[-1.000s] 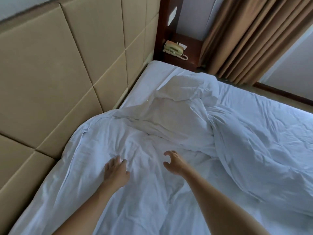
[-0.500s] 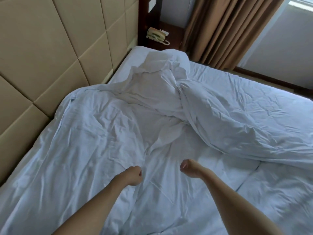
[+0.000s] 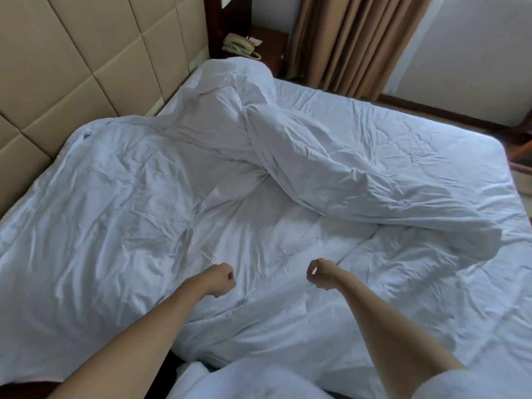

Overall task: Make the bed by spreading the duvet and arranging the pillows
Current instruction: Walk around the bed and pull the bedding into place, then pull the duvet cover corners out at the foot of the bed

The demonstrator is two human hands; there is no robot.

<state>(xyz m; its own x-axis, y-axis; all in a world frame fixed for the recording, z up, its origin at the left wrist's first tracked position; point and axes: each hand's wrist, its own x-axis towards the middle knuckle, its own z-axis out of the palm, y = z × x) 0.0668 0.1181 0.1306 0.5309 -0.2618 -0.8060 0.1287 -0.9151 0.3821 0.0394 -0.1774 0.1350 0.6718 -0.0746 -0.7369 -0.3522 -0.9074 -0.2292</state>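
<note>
A crumpled white duvet (image 3: 121,197) covers the left half of the bed (image 3: 431,156). A thick twisted fold of the duvet (image 3: 331,168) runs from the headboard end to the right. My left hand (image 3: 220,279) and my right hand (image 3: 321,273) are curled into fists low over the duvet near the bed's front edge, a hand's width apart. Each fist pinches the cover, and fine creases fan out from the left one. A white heap (image 3: 239,70) lies at the far head corner; I cannot tell whether it is a pillow.
A padded beige headboard (image 3: 86,67) runs along the left. Beyond the bed stands a dark nightstand with a telephone (image 3: 240,46), and brown curtains (image 3: 354,38) hang beside it. A white bundle (image 3: 193,370) lies by the front edge.
Both hands went from spread open on the duvet to closed fists. They drew back toward me, the duvet came along with them, and more of the bed came into view.
</note>
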